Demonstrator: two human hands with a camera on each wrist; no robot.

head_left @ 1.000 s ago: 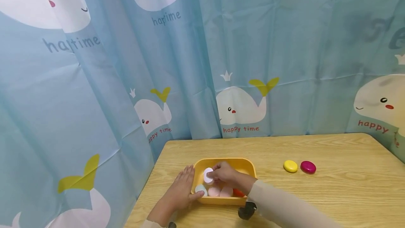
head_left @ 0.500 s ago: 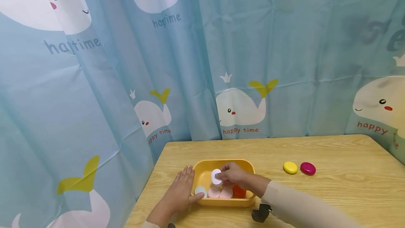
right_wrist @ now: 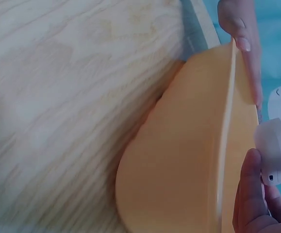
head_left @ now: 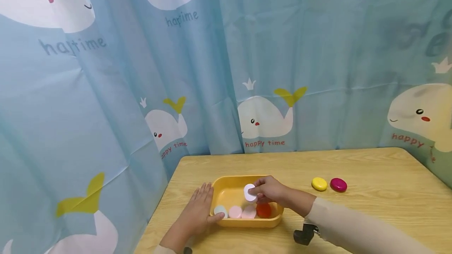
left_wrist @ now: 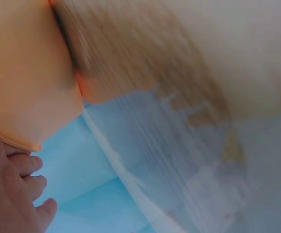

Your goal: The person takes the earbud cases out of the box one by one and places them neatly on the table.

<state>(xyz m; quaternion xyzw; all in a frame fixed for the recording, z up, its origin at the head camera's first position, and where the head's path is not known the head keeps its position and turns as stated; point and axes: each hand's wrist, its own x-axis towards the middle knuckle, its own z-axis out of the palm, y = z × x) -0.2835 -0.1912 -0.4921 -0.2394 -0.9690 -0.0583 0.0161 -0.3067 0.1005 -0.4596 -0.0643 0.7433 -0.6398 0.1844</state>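
In the head view my right hand (head_left: 271, 189) pinches a white rounded piece (head_left: 249, 193) above the yellow tray (head_left: 247, 223). The right wrist view shows a small dark slot at one end of this piece (right_wrist: 274, 151), between thumb and fingers. My left hand (head_left: 195, 211) lies along the tray's left side, fingers straight and thumb over the front rim. Along the inside front of the tray sit a pale blue piece (head_left: 220, 210), two pink pieces (head_left: 235, 212) side by side, and an orange-red piece (head_left: 263, 210).
To the right of the tray, a glossy yellow oval piece (head_left: 319, 184) and a magenta one (head_left: 338, 184) lie on the wooden table (head_left: 374, 207). A blue whale-print curtain (head_left: 212, 69) hangs behind and left. A black wrist device (head_left: 304, 235) is at the right sleeve.
My right hand has moved to the right over the tray with the white piece, uncovering more of the orange-red piece. The left hand stays at the tray's left side.
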